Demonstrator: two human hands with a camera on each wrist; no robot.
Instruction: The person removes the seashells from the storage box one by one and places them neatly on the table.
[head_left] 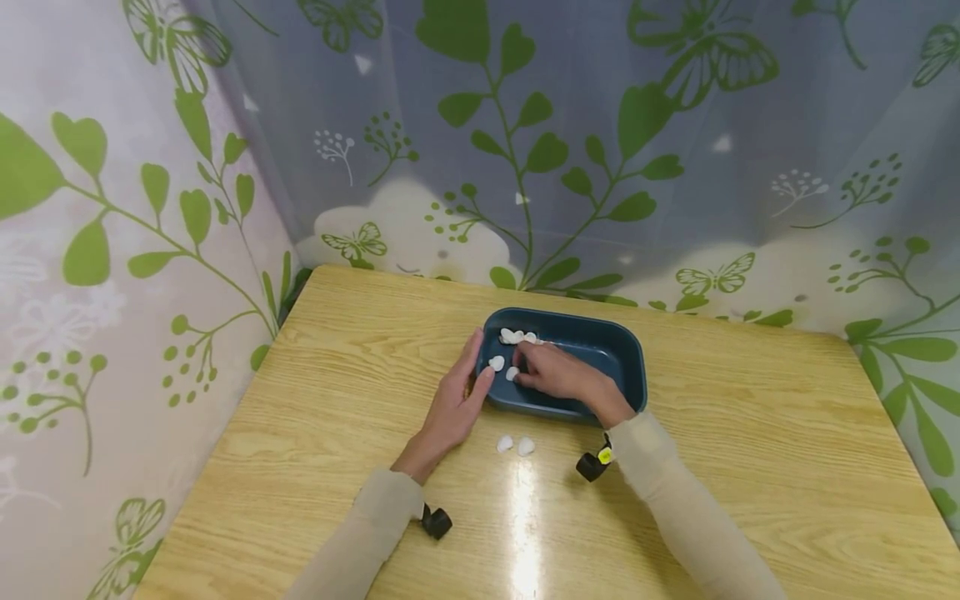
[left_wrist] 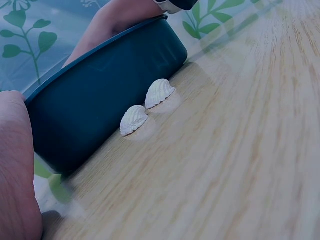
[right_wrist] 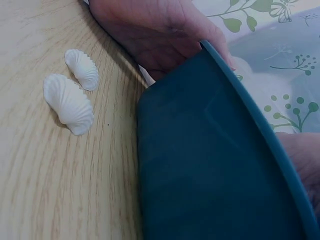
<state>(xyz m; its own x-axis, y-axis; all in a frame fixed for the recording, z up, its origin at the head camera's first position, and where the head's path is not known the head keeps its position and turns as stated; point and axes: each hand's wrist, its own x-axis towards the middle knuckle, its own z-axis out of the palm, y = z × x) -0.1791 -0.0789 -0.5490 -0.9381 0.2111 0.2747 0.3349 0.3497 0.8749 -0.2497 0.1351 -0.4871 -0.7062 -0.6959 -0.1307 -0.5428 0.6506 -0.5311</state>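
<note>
A dark blue-green plastic basin (head_left: 633, 367) stands on the wooden table, with several white seashells (head_left: 512, 337) along its far left inside. My left hand (head_left: 453, 405) grips the basin's left end, fingers along the outer wall and thumb over the rim. Beside that thumb, inside the basin, lies another white shell (head_left: 497, 362). My right hand (head_left: 558, 372) reaches down into the basin and pinches a white shell (head_left: 512, 373) at its fingertips. In both wrist views the basin wall hides the right fingertips.
Two ribbed white shells, a left one (head_left: 505, 443) and a right one (head_left: 526, 447), lie on the table (head_left: 750, 467) just in front of the basin. A patterned curtain (head_left: 570, 192) hangs behind the table and another along its left side.
</note>
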